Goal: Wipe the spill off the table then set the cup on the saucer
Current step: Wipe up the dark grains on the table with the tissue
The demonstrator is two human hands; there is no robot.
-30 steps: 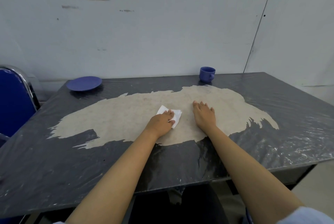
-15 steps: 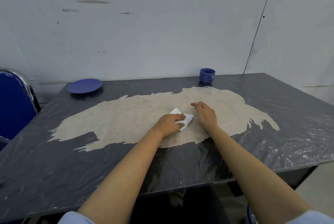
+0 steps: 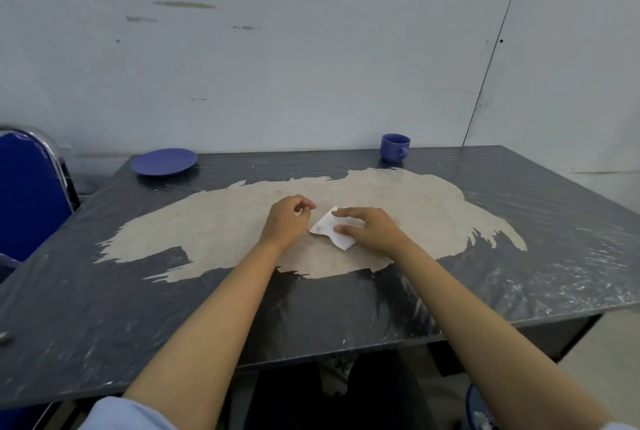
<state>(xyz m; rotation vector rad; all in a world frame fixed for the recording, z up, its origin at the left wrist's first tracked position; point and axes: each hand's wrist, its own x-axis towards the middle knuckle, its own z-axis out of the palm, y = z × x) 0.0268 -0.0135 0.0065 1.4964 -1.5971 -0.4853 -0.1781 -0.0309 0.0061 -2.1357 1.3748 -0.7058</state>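
A white tissue with faint stains lies at the middle of the dark table. My right hand holds it between thumb and fingers. My left hand sits just left of the tissue, fingers loosely curled, holding nothing. A blue saucer rests at the far left corner. A blue cup stands upright at the far edge, right of centre, well apart from the saucer.
A large pale worn patch spreads across the tabletop. A blue chair with a chrome frame stands at the left. A white wall runs behind the table. A blue bin rim shows at the bottom right.
The tissue has passed from my left hand to my right hand and moved slightly right. My left hand has let go and curled beside it.
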